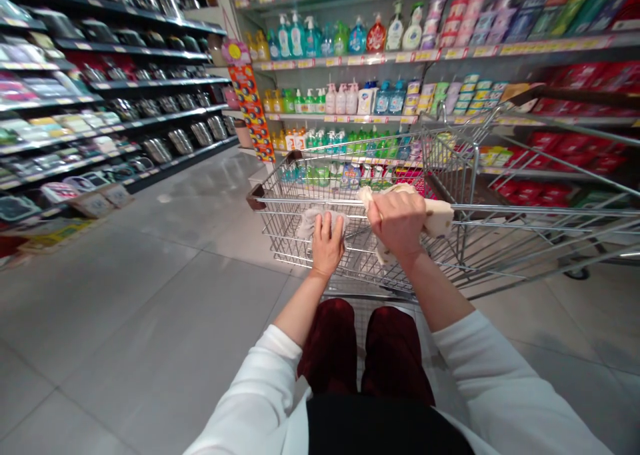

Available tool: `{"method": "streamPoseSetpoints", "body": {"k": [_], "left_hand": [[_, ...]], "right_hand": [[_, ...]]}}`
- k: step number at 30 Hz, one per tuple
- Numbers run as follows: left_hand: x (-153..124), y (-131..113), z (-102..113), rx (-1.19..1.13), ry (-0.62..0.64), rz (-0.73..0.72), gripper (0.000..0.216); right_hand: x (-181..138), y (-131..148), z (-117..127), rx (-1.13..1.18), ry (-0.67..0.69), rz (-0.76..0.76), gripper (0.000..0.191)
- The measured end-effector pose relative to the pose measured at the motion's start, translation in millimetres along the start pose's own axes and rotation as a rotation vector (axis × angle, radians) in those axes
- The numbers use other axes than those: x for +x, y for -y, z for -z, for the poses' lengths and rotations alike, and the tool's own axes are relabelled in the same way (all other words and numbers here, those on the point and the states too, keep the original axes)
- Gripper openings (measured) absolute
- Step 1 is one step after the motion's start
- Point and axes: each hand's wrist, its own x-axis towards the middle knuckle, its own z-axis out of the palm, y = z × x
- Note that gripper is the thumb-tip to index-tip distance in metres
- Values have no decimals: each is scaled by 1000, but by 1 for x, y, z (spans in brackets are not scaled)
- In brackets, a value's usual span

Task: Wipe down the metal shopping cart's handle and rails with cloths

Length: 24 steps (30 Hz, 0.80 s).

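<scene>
A metal shopping cart (295, 251) stands sideways in front of my legs. My right hand (399, 221) is closed over its upper side rail, wrapped round a cream cloth (439, 219) with brown spots. Part of that cloth hangs down inside the wire basket. Lower and to the left, my left hand (329, 245) reaches to the basket's side with its fingers stretched out and somewhat apart. Its fingertips lie on a grey cloth (307, 221) against the wires. The thumb of the left hand is hard to see.
Behind the cart rise shelves of pump bottles (296, 36) and stacked tubs (467, 95). More carts (550, 221) are nested at the right. Pots (157, 149) fill the dark shelves at the left, with cardboard boxes (97, 201) low beside grey floor tiles (150, 295).
</scene>
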Motion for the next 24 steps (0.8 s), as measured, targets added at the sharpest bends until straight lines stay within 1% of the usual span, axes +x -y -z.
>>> {"method": "streamPoseSetpoints", "body": {"k": [3, 6, 8, 9, 10, 12, 16, 17, 20, 22, 24], "left_hand": [[-24, 3, -2, 18, 80, 6, 55], [-50, 6, 1, 10, 175, 15, 61], [-56, 7, 8, -43, 190, 32, 63], [-55, 5, 13, -79, 168, 48, 62], [-51, 3, 18, -114, 132, 66, 60], [-33, -5, 30, -162, 38, 96, 54], [27, -31, 50, -141, -137, 71, 48], [42, -38, 53, -124, -151, 57, 49], [79, -49, 51, -72, -78, 13, 49], [91, -48, 47, -43, -50, 16, 45], [96, -44, 44, -20, -59, 23, 41]], "right_hand": [[0, 1, 1, 17, 6, -11, 32], [1, 1, 1, -2, -13, -4, 34], [1, 2, 1, -10, -35, 4, 34], [0, 2, 0, -10, -46, 6, 34], [0, 2, 0, -11, -55, 6, 34], [0, 2, -1, -12, -63, 8, 34], [0, 3, 0, -23, -77, 27, 32], [0, 3, 1, -26, -74, 28, 32], [0, 3, 3, -14, -40, 27, 31], [0, 3, 3, -14, -32, 41, 30], [-2, 0, 3, -27, -30, 92, 29]]}}
